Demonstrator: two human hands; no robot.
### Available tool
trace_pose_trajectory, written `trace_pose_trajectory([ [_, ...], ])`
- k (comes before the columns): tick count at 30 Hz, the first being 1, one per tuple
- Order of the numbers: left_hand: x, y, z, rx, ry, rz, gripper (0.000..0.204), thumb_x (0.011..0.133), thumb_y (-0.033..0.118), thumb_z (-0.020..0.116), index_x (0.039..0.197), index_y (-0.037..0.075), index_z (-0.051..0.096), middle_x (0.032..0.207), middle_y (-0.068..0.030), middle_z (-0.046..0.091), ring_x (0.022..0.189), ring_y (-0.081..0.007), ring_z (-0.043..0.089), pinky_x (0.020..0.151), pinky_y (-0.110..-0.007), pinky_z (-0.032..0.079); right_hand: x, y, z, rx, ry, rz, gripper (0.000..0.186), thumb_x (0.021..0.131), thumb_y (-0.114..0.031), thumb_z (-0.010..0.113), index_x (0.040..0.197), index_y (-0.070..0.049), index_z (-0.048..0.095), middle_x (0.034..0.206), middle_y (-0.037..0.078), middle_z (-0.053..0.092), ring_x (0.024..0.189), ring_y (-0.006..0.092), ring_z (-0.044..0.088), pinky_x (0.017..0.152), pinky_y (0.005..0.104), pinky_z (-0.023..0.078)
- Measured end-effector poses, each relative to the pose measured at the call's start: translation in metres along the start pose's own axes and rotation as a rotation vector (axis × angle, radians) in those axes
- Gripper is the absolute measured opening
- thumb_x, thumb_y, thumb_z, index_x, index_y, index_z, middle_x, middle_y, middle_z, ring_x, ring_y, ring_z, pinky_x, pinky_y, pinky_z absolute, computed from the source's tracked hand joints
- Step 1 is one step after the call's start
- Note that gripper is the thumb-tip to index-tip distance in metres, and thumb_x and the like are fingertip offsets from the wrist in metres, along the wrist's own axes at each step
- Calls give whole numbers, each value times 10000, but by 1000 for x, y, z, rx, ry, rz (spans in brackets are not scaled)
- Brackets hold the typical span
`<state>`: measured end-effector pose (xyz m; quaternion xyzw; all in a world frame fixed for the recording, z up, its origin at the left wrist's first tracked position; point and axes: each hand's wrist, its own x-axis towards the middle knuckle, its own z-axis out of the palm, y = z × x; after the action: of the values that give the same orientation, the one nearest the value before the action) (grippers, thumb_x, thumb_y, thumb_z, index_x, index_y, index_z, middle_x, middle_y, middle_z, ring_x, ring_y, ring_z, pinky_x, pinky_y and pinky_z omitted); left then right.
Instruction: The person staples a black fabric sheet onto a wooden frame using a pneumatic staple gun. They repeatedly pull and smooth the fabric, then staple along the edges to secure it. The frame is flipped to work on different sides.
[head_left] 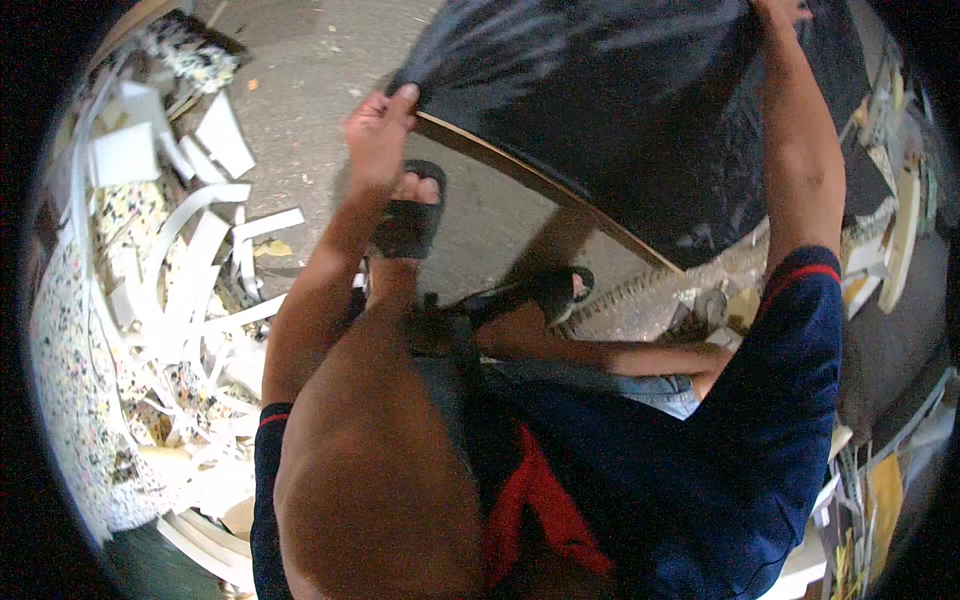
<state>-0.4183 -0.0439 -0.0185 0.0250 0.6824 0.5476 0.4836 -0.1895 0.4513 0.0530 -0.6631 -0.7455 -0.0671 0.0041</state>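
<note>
Floor (310, 110), grey and specked with crumbs, runs beneath my work. Over it, ahead of me and toward my right, I have a black-covered panel (610, 110), its bare wooden edge (560, 195) slanting toward me. Foam scraps (125, 155) heap at my left, probably pushed aside to leave me room. My left hand (378, 125) is closed on the panel's left corner, thumb uppermost; creases fan from there, perhaps because the cover is pulled taut. My right hand (783, 10) reaches the far side, likely to steady it, but the view cuts it off, so I cannot tell its grip. One sandal (405, 225) sits just below my left hand.
</note>
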Motion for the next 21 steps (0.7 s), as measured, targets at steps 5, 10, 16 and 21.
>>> trace_pose_trajectory([
  [5,-1,-1,3,-18,36,23,241,924,178,711,734,106,582,732,25,601,655,-55,518,606,-214,442,3,0,-7,3,-44,-2,842,928,-708,390,1582,-213,195,1642,135,155,1493,405,155,1156,648,162],
  [10,-3,3,8,-4,93,24,308,882,236,754,686,52,604,640,22,560,599,-66,463,544,-253,384,-13,-25,-41,105,285,-172,766,920,-546,570,1510,-111,348,1550,217,324,1397,448,338,1135,552,292],
  [16,-8,8,9,37,113,9,283,884,220,758,692,72,611,644,26,570,596,-55,469,537,-228,379,-129,-129,-75,497,228,-1050,434,807,-155,673,1200,14,602,1156,241,623,1112,432,564,975,464,448],
  [21,-8,6,9,77,132,-44,264,901,207,740,701,92,612,654,21,589,592,-50,469,535,-219,378,-241,-218,-50,342,-550,-1461,638,861,-514,627,1373,-140,560,1395,190,535,1350,385,435,1130,638,233],
])
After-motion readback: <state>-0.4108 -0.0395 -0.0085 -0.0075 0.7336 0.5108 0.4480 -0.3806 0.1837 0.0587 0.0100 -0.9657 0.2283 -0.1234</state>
